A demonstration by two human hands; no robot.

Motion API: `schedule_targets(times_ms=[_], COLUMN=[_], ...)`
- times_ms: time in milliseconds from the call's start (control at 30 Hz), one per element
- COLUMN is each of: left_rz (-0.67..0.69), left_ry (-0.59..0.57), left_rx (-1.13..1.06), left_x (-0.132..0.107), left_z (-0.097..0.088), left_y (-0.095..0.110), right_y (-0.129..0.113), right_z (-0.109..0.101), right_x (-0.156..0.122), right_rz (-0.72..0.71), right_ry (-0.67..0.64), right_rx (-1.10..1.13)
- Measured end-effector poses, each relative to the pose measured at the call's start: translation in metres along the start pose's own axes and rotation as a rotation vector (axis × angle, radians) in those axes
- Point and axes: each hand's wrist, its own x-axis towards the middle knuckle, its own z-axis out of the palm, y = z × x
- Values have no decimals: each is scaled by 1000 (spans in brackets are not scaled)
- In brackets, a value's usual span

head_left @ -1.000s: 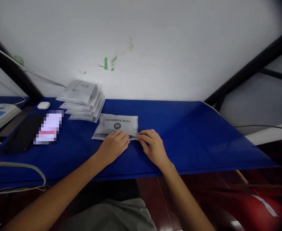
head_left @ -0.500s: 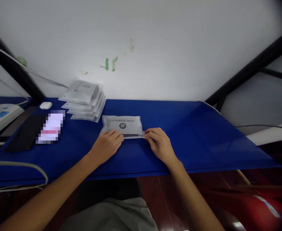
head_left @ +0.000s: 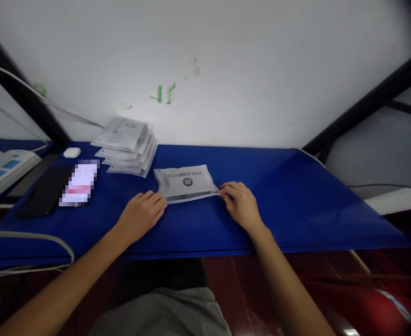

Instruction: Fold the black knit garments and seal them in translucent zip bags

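A frosted plastic zip bag [head_left: 186,181] printed ROCKBROS lies on the blue table in front of me, its lettering upside down to my view. My left hand [head_left: 143,212] is closed at the bag's near left corner, fingertips on its edge. At the near right corner, the thumb and fingers of my right hand [head_left: 239,203] pinch the end of the seal strip. Something dark shows through the bag along its near edge. To the far left stands a stack of several similar bags [head_left: 124,140].
Left of the stack are a white earbud case [head_left: 72,152], a phone with a lit screen [head_left: 80,182] and a dark flat object [head_left: 44,191]. A white power strip [head_left: 7,170] and cables lie at the far left. A white wall [head_left: 244,93] rises behind the blue table [head_left: 296,200].
My left hand has slid left along the bag's near edge to its corner. The bag is now slightly tilted, its right end higher, and my right hand still pinches that end.
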Motion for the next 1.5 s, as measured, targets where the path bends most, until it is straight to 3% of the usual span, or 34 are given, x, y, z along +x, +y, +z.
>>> schedule_targets(times_ms=[233,433,600,733,867,1033,1267,1500], left_rz=[-160,-396,-477,-497,-563,-670,-780,-836], left_ry=[-81,3,-112,-143,-283,-451,-260,-220], left_rx=[-230,-244,-110,-30,-119,-255,-514,-580], left_x=[1,41,66,61,51,49,65,84], left_z=[-3,13,28,20,4,-10,14,34], left_y=[5,-4,-5,3,8,2,-14,-24], right_y=[-2,-33,-53,-47,-40,-43,-48,-43], right_z=[-5,-4,14,19,21,23,20,22], right_x=[5,19,21,16,13,13,17,21], right_rz=[72,105,140,263,388,338,389,390], right_ry=[-62,72,82,90,98,65,57,-1], right_rx=[-2,-31,-156,-146,-72,84,164,156])
